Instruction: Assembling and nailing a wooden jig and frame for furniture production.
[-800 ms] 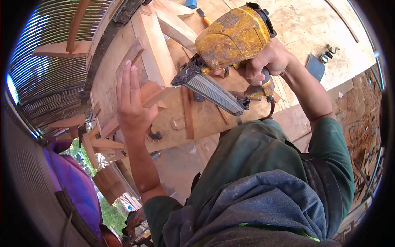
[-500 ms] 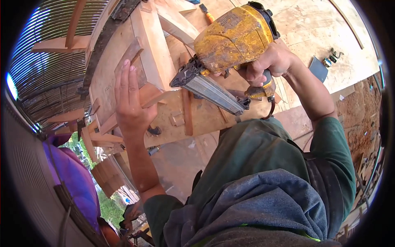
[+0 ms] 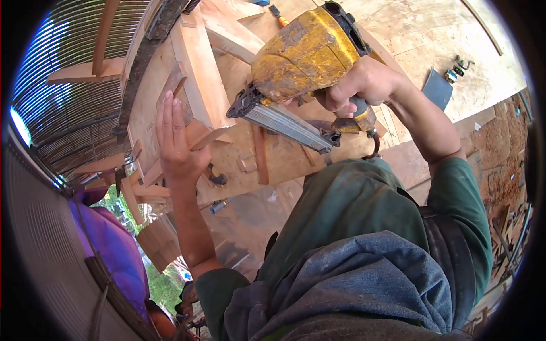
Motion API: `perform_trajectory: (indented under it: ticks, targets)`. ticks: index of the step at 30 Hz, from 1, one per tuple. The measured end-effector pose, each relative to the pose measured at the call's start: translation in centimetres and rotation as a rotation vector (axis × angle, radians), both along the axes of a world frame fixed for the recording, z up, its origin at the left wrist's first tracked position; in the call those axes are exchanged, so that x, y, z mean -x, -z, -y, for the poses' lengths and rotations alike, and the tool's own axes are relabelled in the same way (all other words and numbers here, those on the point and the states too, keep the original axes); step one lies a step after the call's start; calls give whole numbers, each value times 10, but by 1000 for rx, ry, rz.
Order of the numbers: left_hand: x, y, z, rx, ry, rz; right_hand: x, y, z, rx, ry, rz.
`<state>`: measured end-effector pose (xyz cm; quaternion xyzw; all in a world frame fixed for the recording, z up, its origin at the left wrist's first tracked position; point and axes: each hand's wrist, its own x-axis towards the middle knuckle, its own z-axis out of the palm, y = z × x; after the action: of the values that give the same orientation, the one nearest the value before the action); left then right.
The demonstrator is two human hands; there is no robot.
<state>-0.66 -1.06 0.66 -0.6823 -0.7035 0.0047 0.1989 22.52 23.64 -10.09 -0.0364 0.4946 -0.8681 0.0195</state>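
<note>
My right hand is wrapped round the handle of a worn yellow nail gun. The gun lies tilted, its dark nose at the end of a pale wooden beam and its grey nail magazine slanting back toward me. Whether the nose touches the wood I cannot tell. My left hand is open, fingers stretched and thumb apart, against a short wooden piece joined near that beam. Beyond its fingertips a brownish wooden block sticks up.
Under the wood is a plywood worktop with loose offcuts. An orange-handled tool lies at the back. On the right are a dark flat plate and a small metal tool. Purple cloth hangs at the left.
The view has shifted slightly, so the wood, both hands and the nail gun sit a little further left. Relative to the wood, the hands and gun have hardly moved.
</note>
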Motion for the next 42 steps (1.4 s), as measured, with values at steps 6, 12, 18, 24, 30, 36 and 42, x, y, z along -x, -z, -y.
perform_trajectory:
  ticks: [6, 12, 18, 24, 30, 36, 42]
  targets:
    - [-1, -3, -2, -14, -14, 21, 7, 17, 3, -12, -42, 101]
    - [-3, -4, -2, -1, -11, 2, 7, 18, 8, 13, -2, 88]
    - [-4, -4, -2, 0, -7, 20, 7, 19, 5, -28, -3, 81]
    - [-3, -9, -7, 11, 9, -17, 13, 6, -5, 100, -56, 40]
    - [2, -9, -8, -1, 31, -52, 8, 1, 8, 9, -27, 67]
    - [6, -6, 0, -6, 19, -49, -41, 24, 46, -321, 69, 292]
    - [13, -5, -2, -33, 29, -66, -29, 86, 118, -695, 284, 299]
